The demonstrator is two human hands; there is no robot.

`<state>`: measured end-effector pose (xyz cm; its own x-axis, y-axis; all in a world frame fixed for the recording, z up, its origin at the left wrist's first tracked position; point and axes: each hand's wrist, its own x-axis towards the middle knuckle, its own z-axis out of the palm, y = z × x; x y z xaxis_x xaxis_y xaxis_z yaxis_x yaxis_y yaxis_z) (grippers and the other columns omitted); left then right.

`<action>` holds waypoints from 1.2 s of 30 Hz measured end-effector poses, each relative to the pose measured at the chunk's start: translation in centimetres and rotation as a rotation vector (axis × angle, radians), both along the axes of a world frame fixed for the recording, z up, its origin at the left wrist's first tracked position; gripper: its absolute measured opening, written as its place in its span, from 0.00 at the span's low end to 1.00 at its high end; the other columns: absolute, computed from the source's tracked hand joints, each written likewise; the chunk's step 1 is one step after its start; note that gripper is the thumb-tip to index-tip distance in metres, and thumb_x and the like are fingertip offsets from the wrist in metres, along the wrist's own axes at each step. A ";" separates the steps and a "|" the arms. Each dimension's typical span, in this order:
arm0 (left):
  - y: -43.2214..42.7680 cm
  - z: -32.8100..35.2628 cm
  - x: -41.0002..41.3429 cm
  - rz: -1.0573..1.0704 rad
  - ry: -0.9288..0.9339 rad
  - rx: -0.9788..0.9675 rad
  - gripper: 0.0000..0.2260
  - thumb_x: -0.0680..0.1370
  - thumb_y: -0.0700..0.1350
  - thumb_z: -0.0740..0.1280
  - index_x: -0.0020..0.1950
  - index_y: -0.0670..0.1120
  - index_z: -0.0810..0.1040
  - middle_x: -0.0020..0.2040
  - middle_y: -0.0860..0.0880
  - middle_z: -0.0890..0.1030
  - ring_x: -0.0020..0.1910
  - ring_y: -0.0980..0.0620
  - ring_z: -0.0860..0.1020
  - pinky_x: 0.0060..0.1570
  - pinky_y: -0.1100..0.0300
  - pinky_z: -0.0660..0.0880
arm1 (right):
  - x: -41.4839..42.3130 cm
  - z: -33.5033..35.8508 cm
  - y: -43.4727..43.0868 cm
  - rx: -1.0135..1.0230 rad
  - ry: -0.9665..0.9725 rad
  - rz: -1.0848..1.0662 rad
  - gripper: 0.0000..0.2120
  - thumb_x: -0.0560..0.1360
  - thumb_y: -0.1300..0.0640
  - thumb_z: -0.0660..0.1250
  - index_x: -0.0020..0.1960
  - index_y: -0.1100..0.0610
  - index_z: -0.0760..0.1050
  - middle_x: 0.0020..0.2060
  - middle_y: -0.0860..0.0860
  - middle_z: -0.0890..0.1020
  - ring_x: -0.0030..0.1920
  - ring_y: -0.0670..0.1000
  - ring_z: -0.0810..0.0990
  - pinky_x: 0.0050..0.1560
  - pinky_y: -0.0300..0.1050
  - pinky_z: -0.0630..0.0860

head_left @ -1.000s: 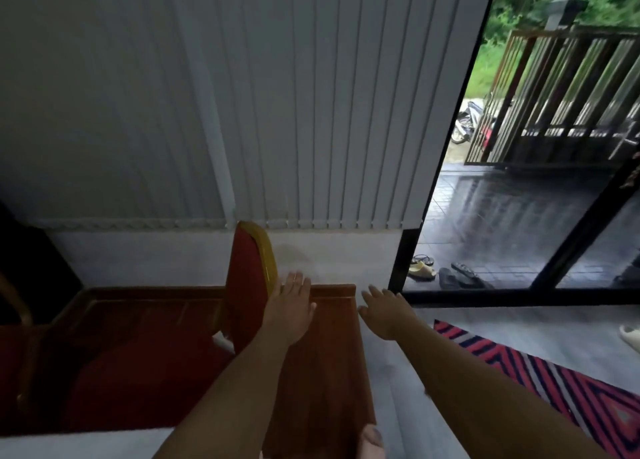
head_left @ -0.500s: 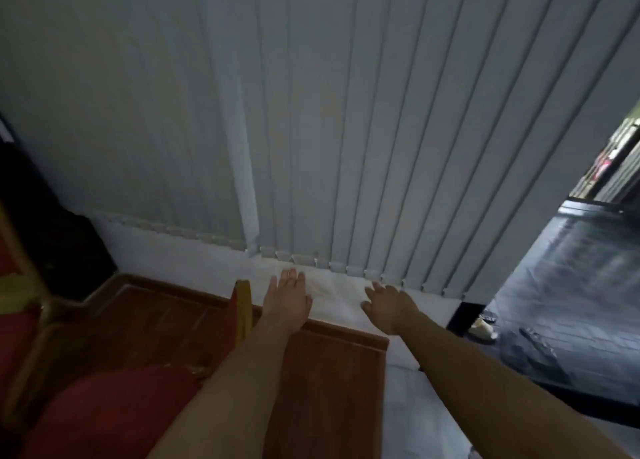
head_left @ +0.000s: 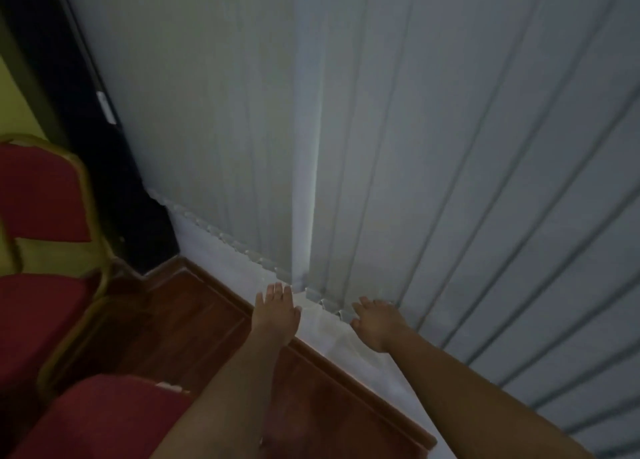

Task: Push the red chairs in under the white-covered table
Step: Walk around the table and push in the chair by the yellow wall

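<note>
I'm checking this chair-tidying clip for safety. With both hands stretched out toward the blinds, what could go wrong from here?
1. Both hands are empty: the left hand and right hand could snag the vertical blinds rather than grip a chair.
2. The red chairs sit at the far left, almost out of view, so the person may bump them or the wooden platform.

Red chair (head_left: 41, 195): matt cloth, gold metal frame. Platform (head_left: 194, 327): glossy wood. Blinds (head_left: 415, 146): smooth.

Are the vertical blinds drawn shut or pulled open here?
Shut: the vertical blinds hang slat against slat across the whole view, nothing visible through them. Both hands, left hand and right hand, are empty.
</note>
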<state>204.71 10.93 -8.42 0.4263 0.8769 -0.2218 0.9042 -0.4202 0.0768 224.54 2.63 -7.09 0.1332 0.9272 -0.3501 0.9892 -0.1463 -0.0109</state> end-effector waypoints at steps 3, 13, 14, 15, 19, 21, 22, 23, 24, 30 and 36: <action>2.5 -0.1 -1.2 0.070 -0.014 -0.016 0.26 0.83 0.53 0.46 0.78 0.42 0.47 0.78 0.42 0.48 0.77 0.45 0.46 0.75 0.47 0.45 | -0.7 -0.4 4.6 -0.029 0.021 0.083 0.24 0.81 0.46 0.47 0.73 0.56 0.61 0.74 0.56 0.63 0.70 0.60 0.64 0.69 0.56 0.59; 10.8 -1.9 -7.5 0.495 -0.002 -0.077 0.27 0.83 0.53 0.47 0.78 0.42 0.46 0.79 0.43 0.48 0.77 0.45 0.46 0.74 0.47 0.44 | -6.0 -0.6 21.5 -0.042 0.073 0.421 0.26 0.81 0.46 0.46 0.76 0.56 0.55 0.77 0.55 0.55 0.73 0.58 0.59 0.72 0.56 0.56; 12.1 -1.9 -7.5 0.535 -0.005 -0.069 0.27 0.83 0.53 0.47 0.78 0.43 0.46 0.79 0.43 0.47 0.77 0.46 0.45 0.74 0.47 0.44 | -6.4 -0.7 23.7 -0.037 0.075 0.458 0.26 0.81 0.46 0.47 0.76 0.56 0.55 0.77 0.55 0.55 0.74 0.58 0.59 0.72 0.55 0.56; 13.3 -1.7 -7.5 0.565 -0.013 -0.069 0.26 0.83 0.53 0.47 0.78 0.43 0.46 0.79 0.43 0.47 0.77 0.46 0.45 0.74 0.47 0.44 | -6.9 -0.7 25.4 -0.035 0.074 0.489 0.26 0.81 0.46 0.47 0.76 0.55 0.56 0.77 0.55 0.56 0.74 0.58 0.59 0.72 0.55 0.56; 17.9 -0.7 -7.3 0.680 -0.039 -0.063 0.26 0.83 0.53 0.47 0.78 0.43 0.46 0.79 0.43 0.47 0.77 0.46 0.46 0.75 0.48 0.45 | -8.9 0.0 31.7 -0.031 0.025 0.626 0.26 0.81 0.45 0.46 0.76 0.54 0.55 0.77 0.54 0.57 0.73 0.57 0.61 0.71 0.58 0.59; 19.9 -0.2 -7.7 0.732 -0.053 -0.053 0.26 0.83 0.53 0.47 0.78 0.44 0.46 0.79 0.43 0.47 0.77 0.46 0.46 0.75 0.47 0.45 | -10.0 0.7 34.3 -0.034 0.037 0.695 0.26 0.81 0.45 0.46 0.76 0.55 0.55 0.77 0.55 0.56 0.73 0.58 0.61 0.71 0.57 0.59; 20.7 -0.1 -8.0 0.761 -0.060 -0.050 0.26 0.83 0.53 0.47 0.78 0.44 0.46 0.79 0.43 0.47 0.77 0.46 0.46 0.75 0.47 0.45 | -10.5 0.8 35.6 -0.031 0.039 0.731 0.26 0.82 0.46 0.46 0.76 0.55 0.54 0.77 0.55 0.56 0.73 0.58 0.60 0.71 0.56 0.58; 21.3 -0.2 -8.3 0.788 -0.069 -0.052 0.26 0.83 0.53 0.47 0.78 0.44 0.46 0.79 0.43 0.47 0.77 0.46 0.46 0.75 0.47 0.45 | -11.0 1.0 36.7 -0.028 0.040 0.760 0.26 0.82 0.45 0.46 0.77 0.56 0.54 0.77 0.55 0.55 0.73 0.58 0.59 0.72 0.56 0.57; 21.8 -0.3 -8.7 0.813 -0.078 -0.063 0.26 0.83 0.53 0.47 0.78 0.44 0.46 0.79 0.43 0.47 0.77 0.46 0.45 0.75 0.47 0.45 | -11.5 0.9 37.8 -0.027 0.047 0.783 0.27 0.82 0.45 0.46 0.77 0.56 0.53 0.77 0.54 0.55 0.74 0.58 0.58 0.72 0.56 0.57; 23.6 -1.3 -12.2 0.959 -0.090 -0.097 0.27 0.83 0.53 0.47 0.78 0.43 0.45 0.78 0.43 0.46 0.77 0.45 0.44 0.75 0.47 0.44 | -15.5 0.2 42.8 -0.053 0.021 0.903 0.27 0.81 0.46 0.47 0.77 0.56 0.54 0.77 0.55 0.55 0.74 0.59 0.58 0.72 0.57 0.57; 27.2 -2.0 -17.3 1.070 -0.133 -0.097 0.27 0.83 0.54 0.46 0.78 0.43 0.44 0.78 0.42 0.45 0.77 0.44 0.43 0.75 0.46 0.44 | -21.1 -0.4 48.1 -0.047 0.008 1.001 0.27 0.82 0.46 0.47 0.77 0.56 0.53 0.77 0.54 0.53 0.75 0.59 0.55 0.72 0.57 0.56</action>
<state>187.40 38.08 -10.44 -0.5241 0.7896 -0.3191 0.7804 0.5953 0.1913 203.39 50.74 -7.49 -0.7038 0.5962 -0.3864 0.6567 0.7534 -0.0337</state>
